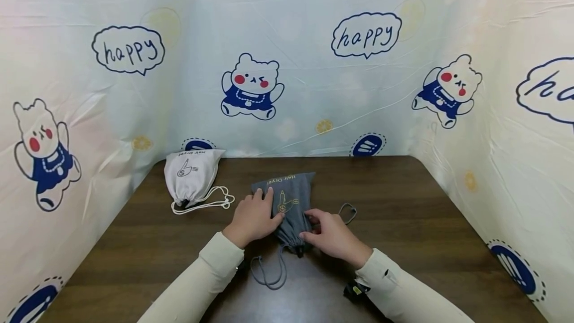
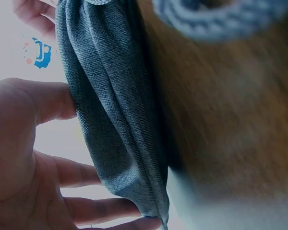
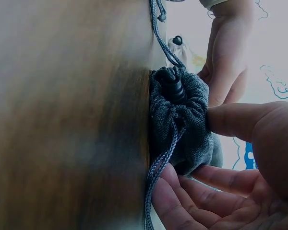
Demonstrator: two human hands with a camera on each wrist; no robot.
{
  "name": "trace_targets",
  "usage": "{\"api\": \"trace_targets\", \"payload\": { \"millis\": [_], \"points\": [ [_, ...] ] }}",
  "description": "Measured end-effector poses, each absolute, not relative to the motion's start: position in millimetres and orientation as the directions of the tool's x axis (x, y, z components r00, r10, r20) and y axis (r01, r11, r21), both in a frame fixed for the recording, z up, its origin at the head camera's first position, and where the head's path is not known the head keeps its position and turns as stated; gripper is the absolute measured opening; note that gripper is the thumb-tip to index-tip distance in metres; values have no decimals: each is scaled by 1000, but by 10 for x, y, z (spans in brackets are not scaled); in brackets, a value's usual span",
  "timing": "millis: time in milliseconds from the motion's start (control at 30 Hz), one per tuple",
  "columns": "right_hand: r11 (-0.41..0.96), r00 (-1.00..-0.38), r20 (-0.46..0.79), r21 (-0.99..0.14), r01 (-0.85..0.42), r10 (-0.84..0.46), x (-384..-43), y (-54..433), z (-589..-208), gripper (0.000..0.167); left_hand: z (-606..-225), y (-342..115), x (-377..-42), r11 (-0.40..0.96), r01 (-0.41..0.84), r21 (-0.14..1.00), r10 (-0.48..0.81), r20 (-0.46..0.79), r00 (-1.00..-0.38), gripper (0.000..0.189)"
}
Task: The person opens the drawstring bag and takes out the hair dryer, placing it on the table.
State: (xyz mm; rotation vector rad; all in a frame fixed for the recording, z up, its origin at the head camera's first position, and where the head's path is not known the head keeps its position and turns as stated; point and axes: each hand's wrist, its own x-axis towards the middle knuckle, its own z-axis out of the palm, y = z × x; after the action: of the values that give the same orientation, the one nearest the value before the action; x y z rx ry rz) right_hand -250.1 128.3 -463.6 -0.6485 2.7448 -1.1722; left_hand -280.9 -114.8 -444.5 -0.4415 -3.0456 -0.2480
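A dark grey drawstring bag (image 1: 291, 198), printed with a hair dryer and the words "Hair Dryer", lies on the table with its gathered neck towards me. My left hand (image 1: 254, 217) rests on its left side, with fairly straight fingers. Along the right edge near the neck, my right hand (image 1: 333, 236) holds the bag between thumb and curved fingers. In the right wrist view a black cord stopper (image 3: 172, 87) sits at the gathered mouth. One grey cord loop (image 1: 271, 283) lies in front; another cord end (image 1: 349, 212) shows beyond the right hand.
A white drawstring bag (image 1: 190, 176) with a similar print lies at the table's back left, its white cords (image 1: 219, 196) trailing right. The dark wooden table (image 1: 381, 188) is enclosed by a printed curtain (image 1: 305, 93) at the back and sides.
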Motion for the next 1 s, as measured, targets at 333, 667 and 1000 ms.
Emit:
{"api": "trace_targets", "payload": {
  "millis": [333,667,1000],
  "points": [
    [639,-905,64,-688,-345,-420,-2444,1341,-4622,58,-4407,-1069,-2726,951,273,148,266,63,-962,84],
    [644,-900,59,-678,-354,-433,-2349,1388,-4603,58,-4377,-997,-2622,959,261,110,258,43,-965,86],
    [624,-891,86,-683,-379,-446,-2261,1427,-4613,55,-4356,-951,-2538,959,272,82,270,35,-962,87]
  ]
}}
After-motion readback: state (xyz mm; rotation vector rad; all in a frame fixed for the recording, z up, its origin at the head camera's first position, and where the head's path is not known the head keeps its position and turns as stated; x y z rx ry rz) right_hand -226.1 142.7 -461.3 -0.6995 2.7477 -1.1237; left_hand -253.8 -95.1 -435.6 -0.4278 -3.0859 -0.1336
